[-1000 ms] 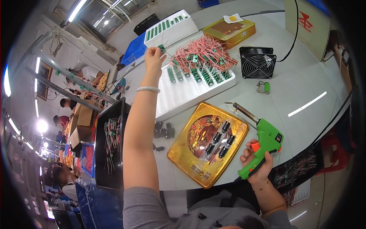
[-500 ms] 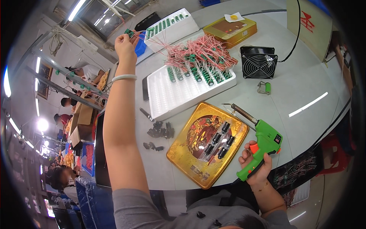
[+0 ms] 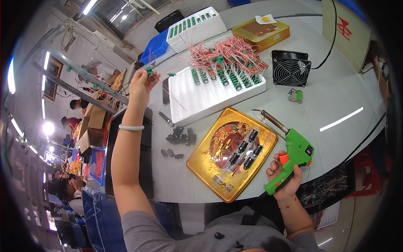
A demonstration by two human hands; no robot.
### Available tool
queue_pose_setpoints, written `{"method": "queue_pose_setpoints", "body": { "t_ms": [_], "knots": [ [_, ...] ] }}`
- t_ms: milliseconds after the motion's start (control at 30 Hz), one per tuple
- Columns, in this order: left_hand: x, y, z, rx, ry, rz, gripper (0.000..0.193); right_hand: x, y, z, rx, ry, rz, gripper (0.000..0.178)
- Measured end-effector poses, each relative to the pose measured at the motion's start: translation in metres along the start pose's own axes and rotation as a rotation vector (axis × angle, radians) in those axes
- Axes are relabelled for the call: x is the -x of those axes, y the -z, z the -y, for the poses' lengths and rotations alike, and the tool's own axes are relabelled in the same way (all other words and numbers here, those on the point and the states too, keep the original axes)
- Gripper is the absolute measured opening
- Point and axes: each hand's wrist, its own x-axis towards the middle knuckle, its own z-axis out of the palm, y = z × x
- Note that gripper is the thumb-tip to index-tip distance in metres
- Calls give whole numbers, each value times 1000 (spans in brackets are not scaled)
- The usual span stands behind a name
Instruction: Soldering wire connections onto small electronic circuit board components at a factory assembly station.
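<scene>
My left hand (image 3: 142, 86) is raised at the far left, its fingers closed on a small green circuit board (image 3: 149, 71). Thin red and white wires trail from the board toward a white foam tray (image 3: 180, 110). Green coil-like parts (image 3: 226, 80) stand in that tray's slots, under a tangled heap of pink wires (image 3: 231, 54). Low on the right, my right hand (image 3: 285, 178) grips a green soldering gun (image 3: 299, 147) with an orange trigger, its metal tip pointing up and left. A gold tin (image 3: 210, 180) lies near the tip, carrying several black parts (image 3: 242, 147) in clear plastic.
Loose black pieces (image 3: 182, 137) lie left of the tin. Behind stand a second foam tray (image 3: 197, 31), a blue bin (image 3: 156, 48) and another gold tin (image 3: 268, 38). A black fan (image 3: 290, 69) and a green-rolled metal holder (image 3: 295, 96) stand right. Other people sit at far left.
My left hand has come nearer with the circuit board, away from the rear foam tray, and its wires now hang across the front tray. My right hand keeps its hold on the soldering gun.
</scene>
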Motion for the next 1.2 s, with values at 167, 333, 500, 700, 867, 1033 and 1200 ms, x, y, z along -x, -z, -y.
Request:
{"method": "queue_pose_setpoints", "body": {
  "t_ms": [167, 333, 500, 700, 867, 1033, 1200],
  "knots": [
    [28, 9, 36, -70, 113, 27, 12, 0, 0, 0, 25, 17, -11, 52],
    [28, 13, 68, -274, 217, 70, 8, -1, -1, -2, -11, 23, -31, 54],
    [9, 9, 85, -362, 235, 187, 9, -1, -1, -3, -4, 18, -28, 54],
    [-32, -30, 55, -600, 458, 411, 27, -2, -1, -1, 8, 40, -34, 55],
    [-98, -49, 80, -756, -45, 42, 23, -2, -1, -4, -9, 20, -29, 55],
    [-122, -94, 93, -1144, -186, -164, 21, -1, 0, -2, 4, 30, -36, 54],
    [-152, -90, 109, -1134, -49, -117, 17, -2, -3, -2, 19, 11, -40, 53]
  ]
}}
